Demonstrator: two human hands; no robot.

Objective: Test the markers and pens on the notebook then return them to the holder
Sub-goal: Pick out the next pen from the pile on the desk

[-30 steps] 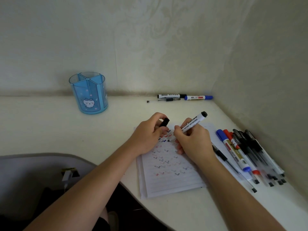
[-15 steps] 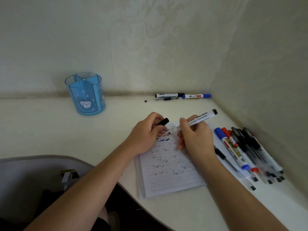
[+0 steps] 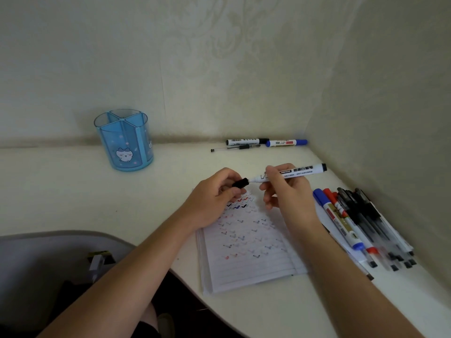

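Right hand: fingers curled round white marker, held roughly level above far edge of notebook, nib toward the left. Left hand: thumb and fingers pinch black cap, its mouth at the nib. Notebook page carries rows of coloured ticks. Blue holder stands upright, well apart, far-left of notebook. Pile of pens and markers just right of notebook. Two capped markers beyond notebook, at the wall.

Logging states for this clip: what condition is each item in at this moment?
black marker: uncapped, held by right hand, nib at the cap.
cap: off, pinched by left hand.
notebook: open, page full of tick marks.
holder: upright, no pens seen inside.
blue marker by wall: capped, lying flat.
pens on the right: lying flat in a pile.
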